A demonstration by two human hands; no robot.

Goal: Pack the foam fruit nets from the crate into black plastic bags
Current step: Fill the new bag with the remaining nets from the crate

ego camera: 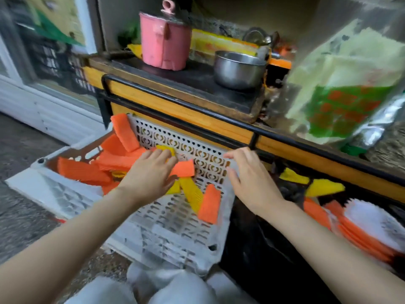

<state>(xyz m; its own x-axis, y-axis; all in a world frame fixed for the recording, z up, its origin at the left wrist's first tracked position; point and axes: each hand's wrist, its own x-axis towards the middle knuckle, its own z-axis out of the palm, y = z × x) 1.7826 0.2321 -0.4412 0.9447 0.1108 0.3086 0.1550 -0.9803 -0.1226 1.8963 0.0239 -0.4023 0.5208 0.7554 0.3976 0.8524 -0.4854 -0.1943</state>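
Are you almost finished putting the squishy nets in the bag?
Not yet. Done: some yellow and orange nets already lie in the black bag. In hand: the left hand is on an orange net in the crate; the right hand hovers open by its rim. Left: a pile of orange nets and a few yellow ones.

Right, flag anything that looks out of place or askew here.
One orange net stands propped in the far-left corner of the white crate, poking above its rim. Two yellow nets lie outside it on the right, apparently on the black bag.
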